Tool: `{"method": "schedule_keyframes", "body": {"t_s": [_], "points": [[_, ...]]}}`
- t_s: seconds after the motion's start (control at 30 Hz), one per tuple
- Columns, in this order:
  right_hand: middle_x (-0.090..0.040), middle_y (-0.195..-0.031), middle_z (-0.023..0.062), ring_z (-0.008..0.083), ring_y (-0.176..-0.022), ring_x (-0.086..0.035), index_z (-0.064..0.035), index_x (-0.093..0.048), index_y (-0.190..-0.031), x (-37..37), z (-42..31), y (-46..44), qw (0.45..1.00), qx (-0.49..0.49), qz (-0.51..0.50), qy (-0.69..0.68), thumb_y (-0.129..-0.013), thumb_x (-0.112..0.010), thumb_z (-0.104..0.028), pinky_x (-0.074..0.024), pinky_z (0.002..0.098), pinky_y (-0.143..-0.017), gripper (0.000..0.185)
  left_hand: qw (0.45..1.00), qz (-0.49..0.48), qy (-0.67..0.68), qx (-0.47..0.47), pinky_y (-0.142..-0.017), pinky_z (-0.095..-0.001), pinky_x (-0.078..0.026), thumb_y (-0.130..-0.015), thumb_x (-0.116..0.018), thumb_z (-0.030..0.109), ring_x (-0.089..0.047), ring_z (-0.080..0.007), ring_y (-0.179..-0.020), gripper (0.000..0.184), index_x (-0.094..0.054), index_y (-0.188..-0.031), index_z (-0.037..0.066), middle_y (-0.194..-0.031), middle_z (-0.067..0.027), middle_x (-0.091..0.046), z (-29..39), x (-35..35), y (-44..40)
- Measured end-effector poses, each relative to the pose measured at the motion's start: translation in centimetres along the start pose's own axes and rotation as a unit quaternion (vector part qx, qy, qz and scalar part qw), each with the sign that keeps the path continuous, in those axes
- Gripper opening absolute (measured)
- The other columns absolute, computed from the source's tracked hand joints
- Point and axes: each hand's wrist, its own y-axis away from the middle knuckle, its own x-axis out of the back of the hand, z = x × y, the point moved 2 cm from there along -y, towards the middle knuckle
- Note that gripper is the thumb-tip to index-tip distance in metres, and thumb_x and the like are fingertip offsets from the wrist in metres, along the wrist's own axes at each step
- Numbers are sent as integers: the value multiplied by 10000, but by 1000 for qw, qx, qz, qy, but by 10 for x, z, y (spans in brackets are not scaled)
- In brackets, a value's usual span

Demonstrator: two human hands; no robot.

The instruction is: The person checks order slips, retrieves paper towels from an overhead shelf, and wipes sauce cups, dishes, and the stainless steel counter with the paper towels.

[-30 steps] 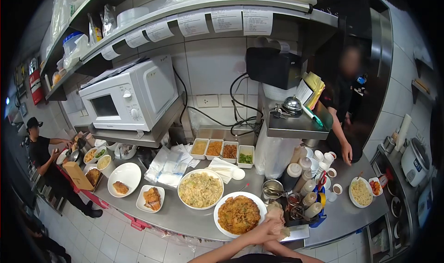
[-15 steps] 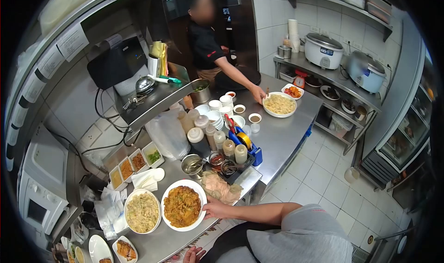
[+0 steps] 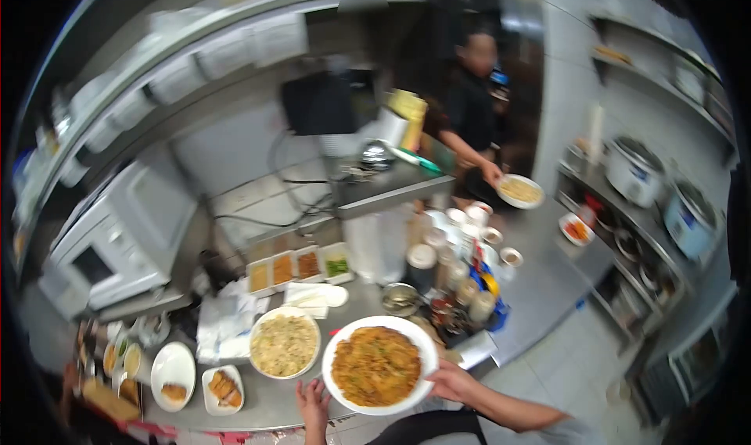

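Observation:
A white plate with a browned, omelette-like dish is raised over the front edge of the steel counter. My right hand grips its right rim, thumb near the top side. Just left of the plate is my left hand, fingers spread, holding nothing. Behind it stands a white bowl of fried rice. Farther left are a small square dish of cooked meat and an oval white plate with one fried piece.
Squeeze bottles, cups and a metal pot crowd the counter right of centre. Topping trays line the back. Across the counter, a person holds a noodle bowl. A microwave sits left, below a shelf.
The omelette plate has risen off the counter in my right hand. My left hand has come up beside it. The other person has lifted the noodle bowl. The camera view has swung.

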Motion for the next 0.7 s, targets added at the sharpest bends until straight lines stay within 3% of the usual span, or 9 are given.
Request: {"method": "schedule_keyframes", "body": {"t_s": [0.07, 0.17, 0.27, 0.4, 0.47, 0.53, 0.6, 0.67, 0.7], "points": [[-493, -1269, 164, 344, -1142, -511, -14, -392, -1305, -5, -22, 21, 999, 35, -29, -10, -795, -496, 33, -422, 557, -943, 523, 1000, 19, 1, -5, -847, -468, -475, -956, -460, 255, -488, -279, -1149, 571, -115, -1408, 200, -1295, -152, -428, 8, -18, 4], [-508, -1257, 171, 329, -1160, -496, 2, -417, -1290, -20, -78, 57, 992, 120, -21, -25, -730, -518, 29, -373, 520, -998, 570, 999, 32, 15, -23, -861, -477, -481, -967, -428, 233, -480, -286, -1168, 631, -9, -1436, 183, -1316, -163, -408, 9, -30, 2], [-521, -1245, 172, 318, -1173, -485, 25, -438, -1267, -14, -137, 94, 975, 221, -9, -11, -691, -529, 0, -353, 455, -1031, 584, 998, 41, 17, -34, -847, -456, -496, -967, -424, 212, -493, -264, -1150, 634, -4, -1439, 153, -1315, -161, -404, 10, -33, 2], [-519, -1248, 178, 312, -1124, -529, 33, -441, -1250, 34, -207, 132, 924, 379, 49, 5, -717, -507, 1, -370, 461, -1024, 537, 990, 94, -51, -92, -838, -398, -501, -939, -483, 181, -505, -223, -1118, 630, -96, -1434, 137, -1263, -129, -442, -2, -36, 3], [-483, -1287, 179, 317, -1130, -525, 24, -398, -1281, 92, -235, 143, 899, 431, 79, 13, -748, -495, 1, -414, 465, -998, 543, 971, 131, -133, -150, -833, -376, -502, -937, -478, 149, -513, -200, -1098, 605, -126, -1429, 123, -1246, -122, -448, -10, -45, 4], [-466, -1301, 181, 320, -1124, -530, 12, -375, -1295, 162, -258, 152, 887, 444, 120, 23, -763, -487, 3, -479, 453, -939, 544, 943, 139, -207, -221, -866, -346, -476, -915, -465, 63, -530, -209, -1065, 565, -176, -1400, 41, -1222, -142, -454, -13, -63, 18], [-537, -1212, 165, 289, -1034, -588, 17, -414, -1261, 228, -270, 151, 869, 462, 160, 69, -786, -495, -39, -523, 397, -871, 485, 887, 118, -330, -300, -883, -327, -462, -902, -459, 30, -538, -218, -1063, 541, -205, -1378, -4, -1211, -155, -461, -22, -76, 28], [-610, -991, 130, 253, -942, -559, 27, -601, -949, 273, -269, 150, 819, 460, 339, 56, -808, -565, -86, -455, 374, -813, 185, 867, 126, -375, -304, -909, -329, -440, -853, -469, -20, -550, -260, -1063, 481, -307, -1306, -49, -1169, -194, -494, -25, -90, 45], [-592, -1047, 138, 243, -976, -552, 49, -558, -1035, 283, -267, 148, 818, 436, 374, 32, -819, -540, -80, -471, 362, -823, 251, 858, 123, -397, -302, -909, -336, -439, -843, -476, -25, -554, -271, -1062, 467, -334, -1287, -48, -1162, -202, -501, -26, -94, 54]]}}
